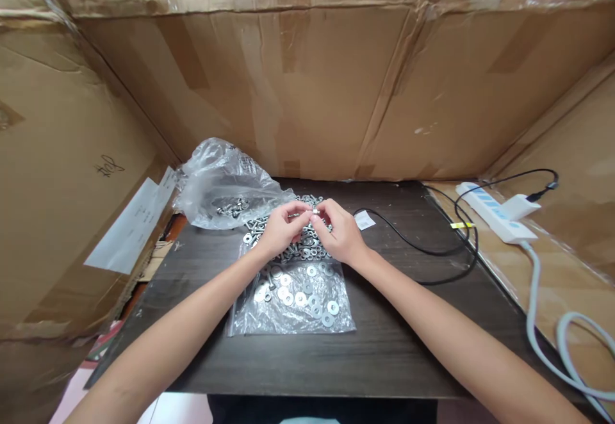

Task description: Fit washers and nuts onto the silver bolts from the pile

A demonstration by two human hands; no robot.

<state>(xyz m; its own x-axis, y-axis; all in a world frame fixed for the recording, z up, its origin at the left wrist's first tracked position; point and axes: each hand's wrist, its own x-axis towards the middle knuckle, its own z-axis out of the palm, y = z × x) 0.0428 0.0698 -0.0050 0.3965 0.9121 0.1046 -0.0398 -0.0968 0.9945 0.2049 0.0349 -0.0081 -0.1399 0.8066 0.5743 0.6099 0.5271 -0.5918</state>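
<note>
Head view, centre of frame. Left hand and right hand meet above a dark wood-grain table. Both are closed in a fingertip pinch on one small silver metal fastener, seemingly a short bolt with a nut or washer, held between them just above the pile; the exact parts are too small to tell. The other fingers of each hand are curled in.

Directly under the hands: a loose heap of silver bolts and nuts. Nearer the lower centre lies a flat clear plastic bag with round silver washers spread over it. Upper left of the hands: a crumpled clear plastic bag holding more hardware.

Right of frame: a black cable loops across the table to a white power strip with blue switches; a thick white cord runs down toward the lower right. A small white paper slip lies just beside the right hand. Brown cardboard walls enclose the bench.

Judgement: the step in hand is fitting one small part onto another. The next move likely calls for steady alignment and a fine finger twist, without dropping the piece into the heap.
</note>
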